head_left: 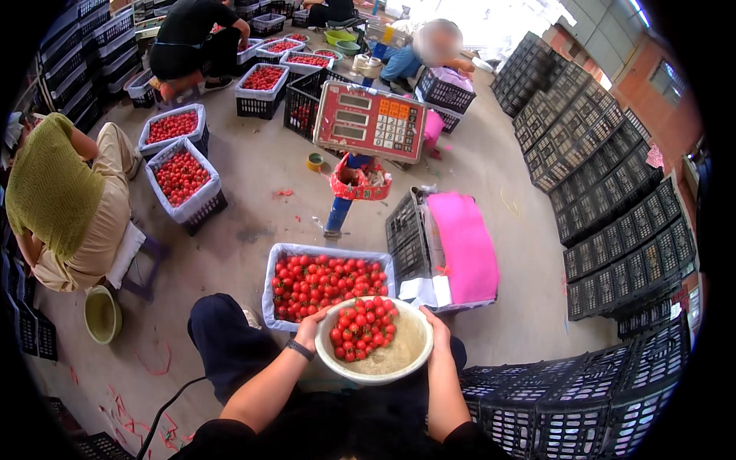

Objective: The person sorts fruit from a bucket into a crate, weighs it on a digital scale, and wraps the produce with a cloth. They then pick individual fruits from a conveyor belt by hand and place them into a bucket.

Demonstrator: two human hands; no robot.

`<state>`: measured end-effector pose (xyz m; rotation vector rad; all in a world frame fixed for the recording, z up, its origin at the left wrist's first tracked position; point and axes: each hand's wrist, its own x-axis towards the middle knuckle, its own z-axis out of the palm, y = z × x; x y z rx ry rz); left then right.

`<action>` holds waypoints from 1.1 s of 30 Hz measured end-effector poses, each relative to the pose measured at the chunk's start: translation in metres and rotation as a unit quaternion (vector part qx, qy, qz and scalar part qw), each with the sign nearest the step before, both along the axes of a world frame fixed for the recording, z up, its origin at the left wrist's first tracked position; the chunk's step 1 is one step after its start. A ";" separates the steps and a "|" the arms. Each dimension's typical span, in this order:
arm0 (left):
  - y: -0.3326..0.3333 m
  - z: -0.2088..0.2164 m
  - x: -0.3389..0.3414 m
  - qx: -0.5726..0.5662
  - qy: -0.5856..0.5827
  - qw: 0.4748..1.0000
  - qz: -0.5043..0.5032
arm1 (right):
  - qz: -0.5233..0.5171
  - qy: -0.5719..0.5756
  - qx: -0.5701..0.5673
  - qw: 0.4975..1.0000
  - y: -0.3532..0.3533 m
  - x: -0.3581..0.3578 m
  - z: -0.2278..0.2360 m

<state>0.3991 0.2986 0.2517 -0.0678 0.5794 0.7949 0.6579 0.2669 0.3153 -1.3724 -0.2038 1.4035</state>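
Observation:
Between my two hands I hold a pale round bowl (410,354) over my lap. Red cherry tomatoes (362,328) lie heaped in its left and far part, while the near right part shows bare bottom. My left hand (308,328) grips the left rim, a dark band round its wrist. On the opposite rim is my right hand (440,334), its fingers partly hidden behind the bowl. Just beyond the bowl stands a crate (270,295) lined with pale cloth and full of more cherry tomatoes (322,280); the bowl's far left edge overlaps it in view.
Right of the crate is a black crate (406,234) with a pink cover (464,245). A red scale display (369,123) stands on a post ahead. Stacked black crates (606,176) line the right. Filled tomato crates (184,184) and seated people (57,184) are at left.

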 end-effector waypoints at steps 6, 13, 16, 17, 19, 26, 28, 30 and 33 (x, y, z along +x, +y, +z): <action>0.002 -0.042 0.000 0.018 -0.004 1.000 0.013 | 0.000 0.011 0.020 1.000 -0.001 0.005 -0.009; 0.008 -0.013 -0.003 -0.028 0.025 0.999 0.028 | 0.004 -0.001 0.011 1.000 0.008 -0.001 -0.001; 0.014 -0.002 -0.007 0.011 -0.015 0.999 0.030 | 0.018 -0.005 0.044 0.999 0.016 -0.002 0.004; 0.016 -0.001 -0.008 0.019 -0.020 0.999 0.039 | 0.018 0.005 0.047 0.999 0.018 -0.002 0.006; 0.018 0.005 -0.010 0.030 -0.003 0.998 0.052 | 0.020 0.025 0.055 0.998 0.020 -0.003 0.008; 0.014 0.059 -0.028 0.208 0.202 0.954 -0.077 | 0.096 0.111 0.271 0.951 -0.001 0.012 -0.024; 0.012 0.039 -0.042 0.248 0.277 0.919 -0.130 | 0.133 0.125 0.296 0.938 0.020 0.006 -0.026; 0.021 0.044 -0.063 0.245 0.354 0.891 -0.144 | 0.137 0.141 0.254 0.947 0.044 -0.013 -0.012; 0.028 0.073 -0.102 0.166 0.365 0.914 -0.060 | 0.152 0.077 0.215 0.962 0.084 -0.046 0.021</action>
